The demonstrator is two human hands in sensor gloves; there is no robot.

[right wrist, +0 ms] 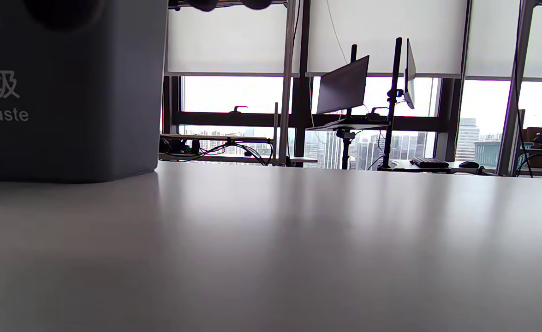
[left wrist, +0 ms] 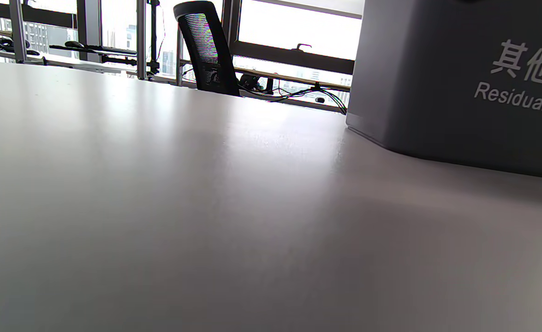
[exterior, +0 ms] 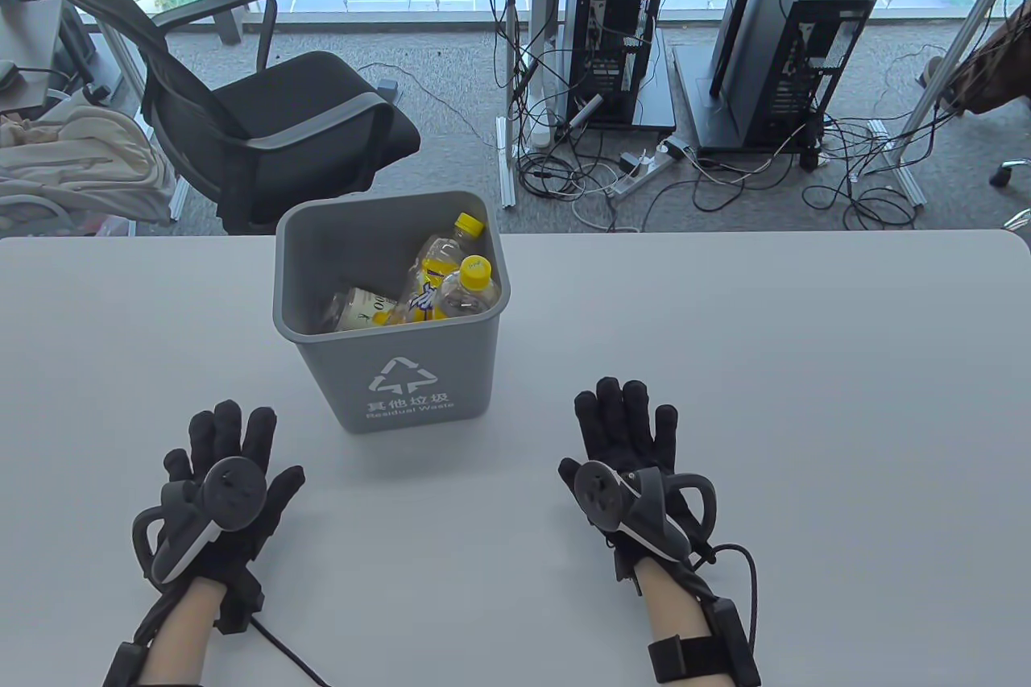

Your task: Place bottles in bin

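A grey bin (exterior: 419, 389) marked "Residual Waste" stands on the white table (exterior: 805, 365). Inside it lie several clear bottles, two with yellow caps (exterior: 475, 268) and one with a pale label (exterior: 366, 310). My left hand (exterior: 229, 445) rests flat on the table, fingers spread, to the left of the bin and holds nothing. My right hand (exterior: 624, 417) rests flat to the bin's right, fingers spread, and holds nothing. The bin's wall fills the right of the left wrist view (left wrist: 460, 78) and the left of the right wrist view (right wrist: 68, 92). No bottle lies on the table.
A black office chair (exterior: 266, 107) stands behind the table's far edge, left of the bin. Computer towers (exterior: 612, 35) and cables are on the floor beyond.
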